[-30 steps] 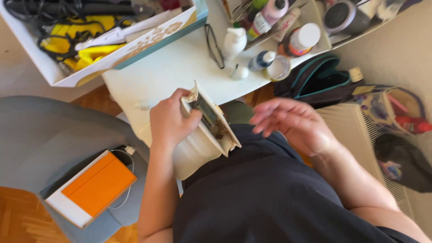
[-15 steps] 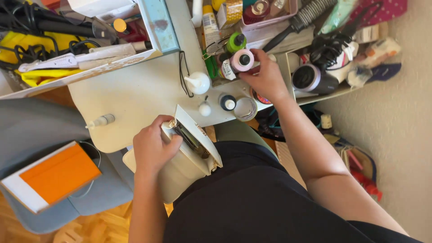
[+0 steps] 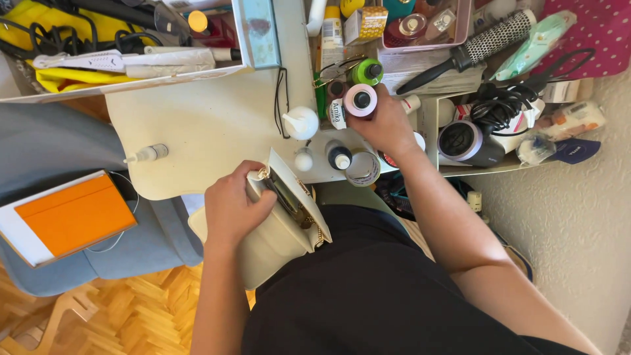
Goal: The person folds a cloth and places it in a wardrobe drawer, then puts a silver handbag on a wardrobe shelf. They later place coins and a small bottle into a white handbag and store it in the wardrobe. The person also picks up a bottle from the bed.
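Observation:
My left hand (image 3: 233, 207) grips the top edge of a cream handbag (image 3: 276, 240) that rests on my lap, its flap (image 3: 299, 190) standing open with the dark inside showing. My right hand (image 3: 384, 125) reaches over the white table (image 3: 204, 125) and closes around a pale pink bottle with a pink cap (image 3: 360, 100). A green-capped bottle (image 3: 367, 71) stands just behind it, and a white tube with print (image 3: 337, 113) lies at its left.
A white pump bottle (image 3: 301, 123), a small dark bottle (image 3: 338, 156) and a tape roll (image 3: 363, 167) sit near the table edge. A round hairbrush (image 3: 483, 45) and hair dryer (image 3: 470, 141) crowd the right. An orange-covered tablet (image 3: 66, 217) lies on a grey chair at left.
My right hand went from above my lap to the table and has taken hold of the pink bottle. The left hand stays on the bag. The view shifted up over the table.

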